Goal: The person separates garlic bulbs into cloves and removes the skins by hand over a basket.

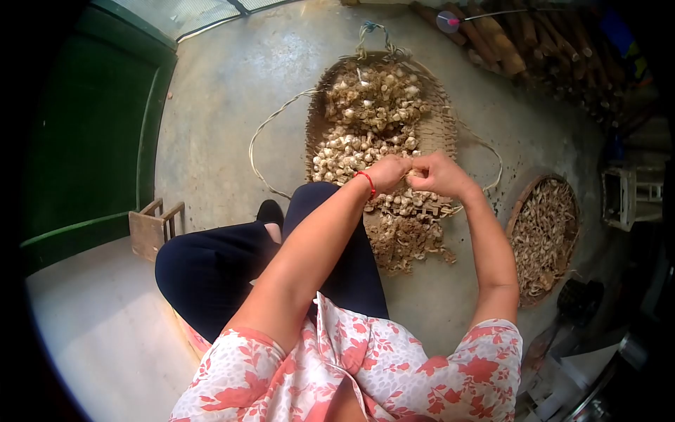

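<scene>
Over a long woven basket (439,123) on the floor, my left hand (390,174) and my right hand (439,174) meet, fingertips almost touching. Both are closed in a pinch on a garlic bulb, mostly hidden by the fingers. A red cord circles my left wrist. Whitish garlic bulbs (344,156) fill the middle of the basket beneath my hands. Farther up lies a browner heap of garlic (376,95) with dry roots and stems on it. Brown dry trimmings (404,243) are piled on the near side, below my hands.
Rope handles (264,133) loop out from the basket's sides. At right is a round basket (519,204) of dry pale pieces. Stacked logs (506,46) lie at upper right. A small wooden stool (148,228) stands left, beside a green door (91,119).
</scene>
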`<action>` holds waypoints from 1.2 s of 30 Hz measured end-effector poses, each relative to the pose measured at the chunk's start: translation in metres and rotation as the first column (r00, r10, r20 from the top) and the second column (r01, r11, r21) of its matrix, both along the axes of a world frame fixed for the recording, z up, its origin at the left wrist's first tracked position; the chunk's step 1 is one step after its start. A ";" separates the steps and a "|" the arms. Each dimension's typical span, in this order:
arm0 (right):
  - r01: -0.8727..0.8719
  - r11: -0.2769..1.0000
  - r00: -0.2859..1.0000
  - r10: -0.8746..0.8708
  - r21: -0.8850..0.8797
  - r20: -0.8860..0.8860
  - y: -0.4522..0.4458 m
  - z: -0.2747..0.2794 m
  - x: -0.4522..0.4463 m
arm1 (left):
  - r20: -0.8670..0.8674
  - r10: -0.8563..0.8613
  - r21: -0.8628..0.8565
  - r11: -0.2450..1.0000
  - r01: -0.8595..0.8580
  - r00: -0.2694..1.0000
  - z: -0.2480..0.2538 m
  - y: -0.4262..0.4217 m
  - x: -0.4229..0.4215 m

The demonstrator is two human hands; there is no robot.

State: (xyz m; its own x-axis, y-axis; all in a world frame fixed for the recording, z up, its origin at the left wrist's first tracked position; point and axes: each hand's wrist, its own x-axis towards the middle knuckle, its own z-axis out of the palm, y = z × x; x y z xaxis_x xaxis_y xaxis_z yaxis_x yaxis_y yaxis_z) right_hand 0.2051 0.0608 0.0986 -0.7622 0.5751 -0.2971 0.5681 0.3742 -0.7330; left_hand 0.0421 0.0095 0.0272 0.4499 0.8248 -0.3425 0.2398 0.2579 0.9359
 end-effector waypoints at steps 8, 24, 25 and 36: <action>-0.003 0.877 1.000 -0.010 0.481 0.024 -0.020 -0.034 -0.011 | -0.491 0.292 0.074 0.953 -0.295 0.821 -0.011 0.001 0.013; 0.391 0.573 0.514 -0.785 -0.720 -0.345 -0.028 -0.059 0.006 | 0.363 0.636 -0.751 0.632 -0.190 0.682 0.031 0.004 -0.001; 0.391 0.574 0.514 -0.785 -0.720 -0.347 -0.030 -0.059 0.003 | 0.350 0.645 -0.779 0.603 -0.172 0.680 0.036 0.004 -0.004; 0.563 0.779 0.604 -0.616 -0.277 -0.505 -0.043 -0.046 -0.015 | 0.368 0.578 -0.787 0.610 -0.087 0.728 0.035 0.002 -0.004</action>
State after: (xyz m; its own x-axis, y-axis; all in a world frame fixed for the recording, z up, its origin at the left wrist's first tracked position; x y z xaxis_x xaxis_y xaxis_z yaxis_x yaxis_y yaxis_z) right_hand 0.1898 0.0179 0.0524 -0.3042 0.9525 -0.0169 0.1402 0.0272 -0.9897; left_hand 0.0378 0.0114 0.0620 0.4890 0.5778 -0.6534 -0.4838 0.8030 0.3480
